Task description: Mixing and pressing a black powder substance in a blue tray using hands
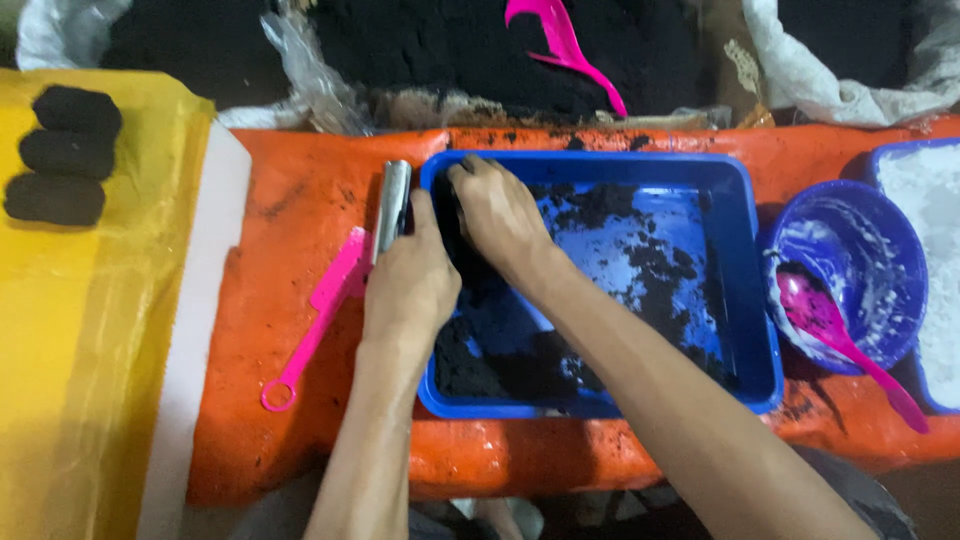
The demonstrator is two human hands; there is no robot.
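A blue rectangular tray (745,300) holds black powdery material. My left hand (408,280) grips a metal tube (392,200) held upright at the tray's left rim. Inside the tray, my right hand (497,215) presses into the black material at the near-left corner, fingers curled down beside the tube. A pink flat tool (320,315) with a ring end lies on the orange surface (300,200) just left of my left hand.
Three black pressed lumps (60,155) lie on a yellow sheet at far left. A blue bowl (860,250) with a pink spoon (830,330) and white residue sits at right, beside a tray of white powder (930,200). A heap of black powder with a pink scoop (560,40) lies behind.
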